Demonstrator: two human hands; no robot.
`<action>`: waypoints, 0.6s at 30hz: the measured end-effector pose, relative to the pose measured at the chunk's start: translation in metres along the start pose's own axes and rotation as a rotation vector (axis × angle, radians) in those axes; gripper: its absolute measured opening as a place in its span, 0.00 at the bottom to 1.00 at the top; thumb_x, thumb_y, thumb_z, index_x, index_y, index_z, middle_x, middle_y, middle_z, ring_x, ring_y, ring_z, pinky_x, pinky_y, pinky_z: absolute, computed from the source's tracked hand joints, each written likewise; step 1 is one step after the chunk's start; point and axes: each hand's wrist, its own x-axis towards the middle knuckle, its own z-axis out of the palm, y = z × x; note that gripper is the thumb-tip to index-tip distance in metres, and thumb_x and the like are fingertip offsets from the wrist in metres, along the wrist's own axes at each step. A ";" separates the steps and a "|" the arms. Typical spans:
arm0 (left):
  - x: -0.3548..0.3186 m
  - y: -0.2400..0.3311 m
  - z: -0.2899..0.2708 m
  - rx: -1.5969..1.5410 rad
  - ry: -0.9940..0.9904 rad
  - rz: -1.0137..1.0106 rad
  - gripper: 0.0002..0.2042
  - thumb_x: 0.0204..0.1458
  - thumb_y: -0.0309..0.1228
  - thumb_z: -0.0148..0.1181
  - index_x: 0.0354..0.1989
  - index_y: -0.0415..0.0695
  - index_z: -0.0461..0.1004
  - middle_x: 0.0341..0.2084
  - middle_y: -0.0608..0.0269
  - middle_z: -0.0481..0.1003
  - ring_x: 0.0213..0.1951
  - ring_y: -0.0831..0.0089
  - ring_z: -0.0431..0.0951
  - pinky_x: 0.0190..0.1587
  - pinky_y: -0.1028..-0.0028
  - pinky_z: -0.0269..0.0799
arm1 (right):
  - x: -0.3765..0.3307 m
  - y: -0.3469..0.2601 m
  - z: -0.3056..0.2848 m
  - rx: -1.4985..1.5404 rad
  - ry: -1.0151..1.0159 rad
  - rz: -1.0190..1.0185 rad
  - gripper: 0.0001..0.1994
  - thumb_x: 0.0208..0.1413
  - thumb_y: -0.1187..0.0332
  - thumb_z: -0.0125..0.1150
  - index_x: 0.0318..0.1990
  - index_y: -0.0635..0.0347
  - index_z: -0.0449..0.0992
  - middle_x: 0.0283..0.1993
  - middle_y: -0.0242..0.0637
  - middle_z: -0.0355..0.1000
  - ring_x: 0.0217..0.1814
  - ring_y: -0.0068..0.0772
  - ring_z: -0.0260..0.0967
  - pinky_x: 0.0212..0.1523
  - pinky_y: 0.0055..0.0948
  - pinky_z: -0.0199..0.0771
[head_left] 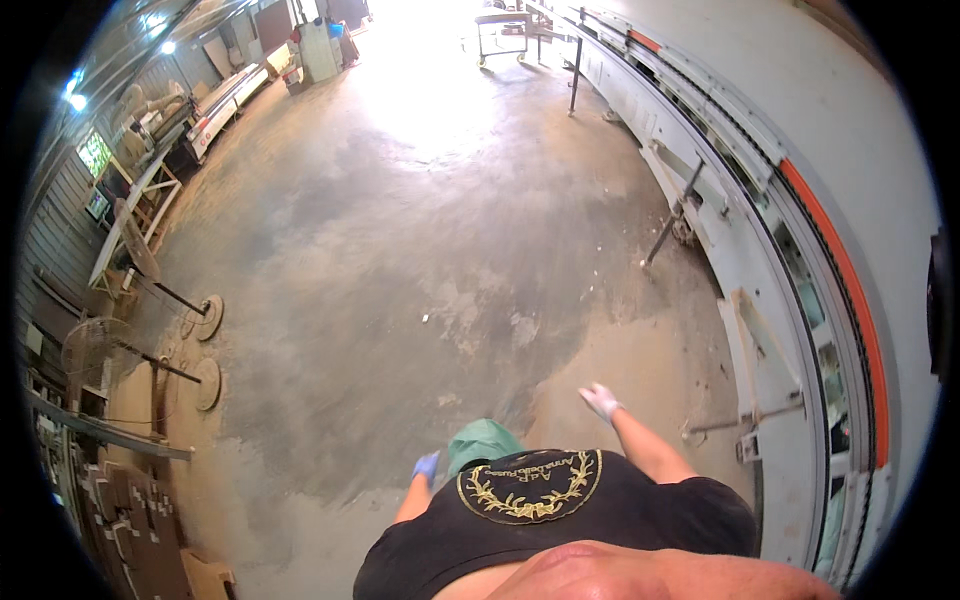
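Workshop concrete floor (pixel 400 250), long machine (pixel 760 280) beside you. Your left hand (pixel 426 466), right hand (pixel 600 400) gloved, empty, loosely spread; nothing to grip.

Open concrete floor (pixel 400 250) from 10 to 1 o'clock; long machine (pixel 760 270) blocks 2 to 4; fans (pixel 190 345) and scrap stack (pixel 130 510) crowd 8 to 9.

The floor (pixel 400 250) is bare concrete, matt and rough, blotched grey with dusty tan patches toward five o'clock. At three o'clock the long machine (pixel 800 250) shows painted metal, smooth and pale, with a glossy orange strip. Both hands wear thin gloves: the left hand (pixel 426 466) blue, the right hand (pixel 600 400) whitish cloth. Wooden offcuts (pixel 130 510) lie at eight o'clock
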 end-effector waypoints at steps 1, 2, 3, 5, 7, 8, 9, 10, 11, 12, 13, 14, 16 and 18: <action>0.024 0.017 -0.012 -0.049 -0.041 -0.066 0.30 0.55 0.51 0.34 0.55 0.39 0.63 0.55 0.51 0.62 0.59 0.56 0.59 0.59 0.63 0.53 | 0.063 -0.021 -0.023 0.102 0.089 -0.157 0.18 0.51 0.56 0.56 0.39 0.63 0.73 0.32 0.37 0.73 0.32 0.27 0.69 0.35 0.28 0.69; 0.049 0.016 -0.029 -0.075 -0.051 -0.133 0.30 0.55 0.51 0.34 0.56 0.39 0.62 0.55 0.51 0.62 0.58 0.56 0.59 0.59 0.63 0.54 | 0.126 -0.074 -0.044 0.169 0.081 -0.241 0.18 0.51 0.56 0.55 0.42 0.61 0.73 0.42 0.43 0.74 0.44 0.35 0.71 0.45 0.31 0.68; 0.067 0.012 -0.044 -0.084 -0.074 -0.196 0.30 0.55 0.51 0.35 0.56 0.39 0.62 0.55 0.50 0.62 0.58 0.56 0.60 0.59 0.63 0.54 | 0.172 -0.117 -0.058 0.208 0.074 -0.261 0.17 0.51 0.57 0.56 0.42 0.61 0.74 0.41 0.41 0.74 0.43 0.32 0.71 0.44 0.29 0.69; 0.102 0.008 -0.085 -0.086 -0.088 -0.297 0.30 0.54 0.51 0.36 0.56 0.39 0.61 0.55 0.50 0.62 0.58 0.56 0.60 0.58 0.63 0.55 | 0.256 -0.192 -0.064 0.344 0.073 -0.335 0.15 0.51 0.59 0.56 0.40 0.60 0.75 0.40 0.37 0.74 0.41 0.27 0.71 0.43 0.26 0.69; 0.144 0.019 -0.144 -0.064 -0.094 -0.339 0.30 0.54 0.51 0.38 0.57 0.39 0.61 0.55 0.50 0.62 0.58 0.56 0.61 0.58 0.64 0.56 | 0.313 -0.220 -0.051 0.515 0.156 -0.425 0.14 0.52 0.62 0.57 0.41 0.61 0.74 0.32 0.33 0.73 0.33 0.21 0.68 0.35 0.24 0.70; 0.170 0.032 -0.173 -0.046 -0.108 -0.334 0.30 0.54 0.51 0.39 0.57 0.39 0.61 0.55 0.50 0.62 0.58 0.57 0.61 0.58 0.64 0.56 | 0.332 -0.212 -0.043 0.458 0.113 -0.341 0.14 0.51 0.62 0.58 0.41 0.61 0.74 0.32 0.33 0.73 0.33 0.20 0.68 0.35 0.24 0.70; 0.202 0.044 -0.207 -0.009 -0.110 -0.307 0.30 0.54 0.51 0.39 0.57 0.39 0.60 0.55 0.50 0.62 0.58 0.57 0.61 0.57 0.64 0.57 | 0.350 -0.205 -0.044 0.379 0.072 -0.266 0.14 0.51 0.62 0.58 0.41 0.60 0.74 0.32 0.33 0.73 0.33 0.20 0.68 0.35 0.24 0.70; 0.245 0.067 -0.243 0.083 -0.124 -0.223 0.30 0.54 0.51 0.40 0.57 0.39 0.60 0.55 0.50 0.62 0.58 0.57 0.61 0.57 0.64 0.57 | 0.367 -0.172 -0.041 0.230 0.008 -0.117 0.18 0.50 0.57 0.57 0.43 0.61 0.73 0.34 0.39 0.74 0.37 0.29 0.71 0.39 0.29 0.71; 0.297 0.097 -0.283 0.228 -0.124 -0.100 0.30 0.53 0.50 0.41 0.57 0.39 0.60 0.55 0.49 0.62 0.58 0.57 0.62 0.57 0.64 0.57 | 0.376 -0.137 -0.042 -0.168 0.026 -0.098 0.23 0.49 0.52 0.54 0.44 0.61 0.73 0.38 0.46 0.74 0.42 0.41 0.71 0.44 0.35 0.70; 0.340 0.120 -0.317 0.322 -0.084 -0.025 0.30 0.53 0.50 0.41 0.58 0.39 0.60 0.55 0.49 0.63 0.57 0.57 0.62 0.57 0.64 0.58 | 0.373 -0.122 -0.040 -0.240 -0.093 0.036 0.24 0.48 0.49 0.51 0.43 0.61 0.73 0.42 0.49 0.72 0.47 0.48 0.69 0.48 0.38 0.67; 0.384 0.149 -0.353 0.267 -0.006 -0.014 0.30 0.53 0.50 0.42 0.58 0.39 0.59 0.55 0.49 0.63 0.57 0.57 0.62 0.56 0.64 0.58 | 0.377 -0.123 -0.054 -0.256 -0.150 0.126 0.25 0.47 0.49 0.49 0.41 0.63 0.74 0.46 0.52 0.70 0.49 0.50 0.67 0.48 0.40 0.66; 0.435 0.208 -0.385 -0.186 0.100 -0.071 0.30 0.52 0.49 0.46 0.57 0.37 0.60 0.55 0.49 0.64 0.57 0.58 0.63 0.57 0.66 0.58 | 0.394 -0.065 -0.057 -0.420 -0.329 0.097 0.24 0.46 0.50 0.49 0.42 0.59 0.75 0.48 0.47 0.70 0.51 0.47 0.67 0.49 0.39 0.65; 0.521 0.229 -0.461 -0.542 0.413 -0.038 0.23 0.51 0.51 0.49 0.43 0.43 0.70 0.30 0.60 0.73 0.31 0.69 0.70 0.33 0.68 0.68 | 0.417 -0.085 -0.059 -0.420 -0.347 0.233 0.20 0.47 0.55 0.49 0.42 0.58 0.75 0.46 0.45 0.71 0.51 0.45 0.67 0.49 0.38 0.65; 0.618 0.314 -0.537 -0.516 0.575 0.248 0.18 0.51 0.47 0.51 0.38 0.44 0.71 0.25 0.64 0.71 0.27 0.74 0.68 0.28 0.72 0.66 | 0.511 -0.111 -0.090 -0.291 -0.225 0.255 0.19 0.48 0.57 0.48 0.39 0.60 0.76 0.44 0.45 0.72 0.48 0.44 0.68 0.47 0.37 0.66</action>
